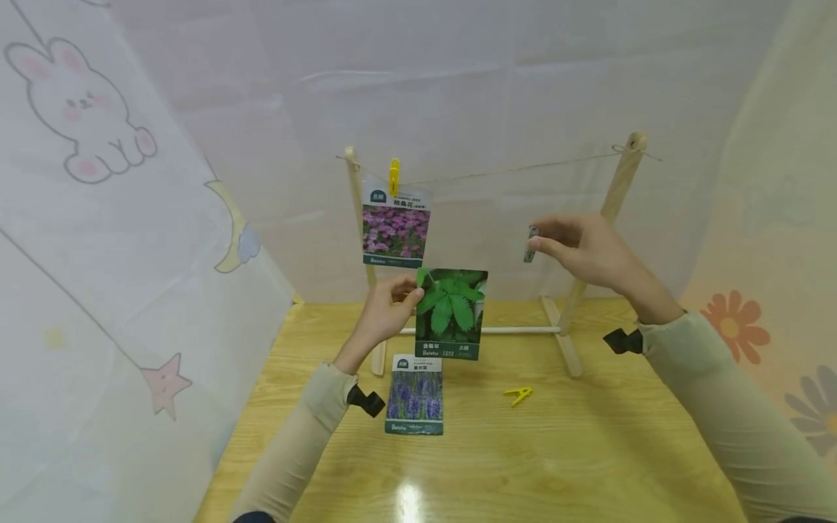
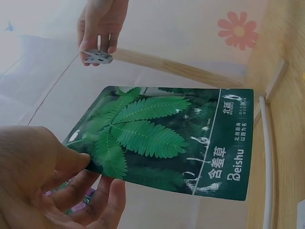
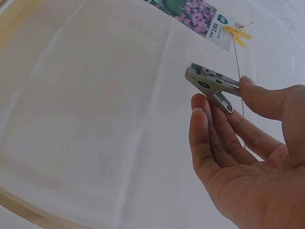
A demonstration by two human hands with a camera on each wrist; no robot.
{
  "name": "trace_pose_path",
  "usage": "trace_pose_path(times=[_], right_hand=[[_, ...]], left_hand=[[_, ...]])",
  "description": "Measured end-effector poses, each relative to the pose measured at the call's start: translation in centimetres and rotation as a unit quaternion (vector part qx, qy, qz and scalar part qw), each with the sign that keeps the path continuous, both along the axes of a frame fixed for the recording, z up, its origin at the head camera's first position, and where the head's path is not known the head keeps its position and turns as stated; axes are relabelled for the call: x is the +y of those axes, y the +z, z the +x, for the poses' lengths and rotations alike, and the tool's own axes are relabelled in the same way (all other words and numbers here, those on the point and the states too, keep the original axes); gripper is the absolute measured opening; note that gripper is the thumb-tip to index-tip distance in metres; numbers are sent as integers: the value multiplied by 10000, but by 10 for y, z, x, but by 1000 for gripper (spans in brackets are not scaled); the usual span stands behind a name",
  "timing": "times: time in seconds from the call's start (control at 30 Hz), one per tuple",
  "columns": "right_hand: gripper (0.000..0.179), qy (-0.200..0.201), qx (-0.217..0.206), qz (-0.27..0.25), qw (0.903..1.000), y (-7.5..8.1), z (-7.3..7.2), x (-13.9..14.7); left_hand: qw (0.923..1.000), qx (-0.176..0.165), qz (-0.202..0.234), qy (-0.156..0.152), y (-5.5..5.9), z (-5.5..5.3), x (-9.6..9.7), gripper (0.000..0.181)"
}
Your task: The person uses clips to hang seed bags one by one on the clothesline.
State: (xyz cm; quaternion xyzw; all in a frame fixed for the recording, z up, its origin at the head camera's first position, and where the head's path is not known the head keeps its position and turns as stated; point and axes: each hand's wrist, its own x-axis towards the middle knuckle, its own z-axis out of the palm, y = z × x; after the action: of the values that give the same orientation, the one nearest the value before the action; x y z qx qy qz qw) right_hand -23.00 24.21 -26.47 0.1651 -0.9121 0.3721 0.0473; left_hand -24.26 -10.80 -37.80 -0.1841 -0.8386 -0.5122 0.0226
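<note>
Left hand (image 1: 386,309): thumb and fingers clamped on the left edge of a green leaf packet (image 1: 451,314), thumb on the front face, other fingers curled behind. Packet upright, picture side out, just right of this hand and clear of the bench (image 1: 556,450).

Right hand (image 1: 591,250): higher than the left, clamped on a grey clip (image 1: 531,244). Thumb on one handle, fingertips at the other; handles spread, clip at the fingertips. Clip and leaf packet apart.

Above the left hand: a pink-flower packet (image 1: 394,232), hung from a string (image 1: 523,169) by a yellow clip (image 1: 394,176). String runs above both hands, tied to wooden posts (image 1: 623,181); one post behind the right hand.

Below the left hand: a purple-flower packet (image 1: 415,396), flat on the bench. Below and left of the right hand: a loose yellow clip (image 1: 519,395), on its side.
</note>
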Motion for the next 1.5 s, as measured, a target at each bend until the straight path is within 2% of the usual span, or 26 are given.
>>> trace_pose_path(times=[0.17, 0.5, 1.0, 1.13, 1.33, 1.5], right_hand=[[47, -47, 194, -24, 9998, 1, -2, -2], [44, -85, 714, 46, 9974, 3, -4, -9], [40, -31, 599, -53, 9982, 32, -5, -13], [40, -6, 633, -92, 9980, 38, -7, -15], [41, -39, 725, -86, 9973, 43, -10, -16], [38, -32, 993, -26, 9951, 45, -14, -18]], left_hand=[[9999, 143, -84, -8, 2, -10, 5, 30], [9978, 628, 196, -11, 3, -28, 12, 26], [9988, 425, 196, 147, 26, -20, 22, 27], [9988, 418, 214, 152, 28, -22, 24, 27], [9981, 527, 279, 160, 32, -25, 27, 26], [9970, 694, 295, 201, 38, -27, 28, 25]])
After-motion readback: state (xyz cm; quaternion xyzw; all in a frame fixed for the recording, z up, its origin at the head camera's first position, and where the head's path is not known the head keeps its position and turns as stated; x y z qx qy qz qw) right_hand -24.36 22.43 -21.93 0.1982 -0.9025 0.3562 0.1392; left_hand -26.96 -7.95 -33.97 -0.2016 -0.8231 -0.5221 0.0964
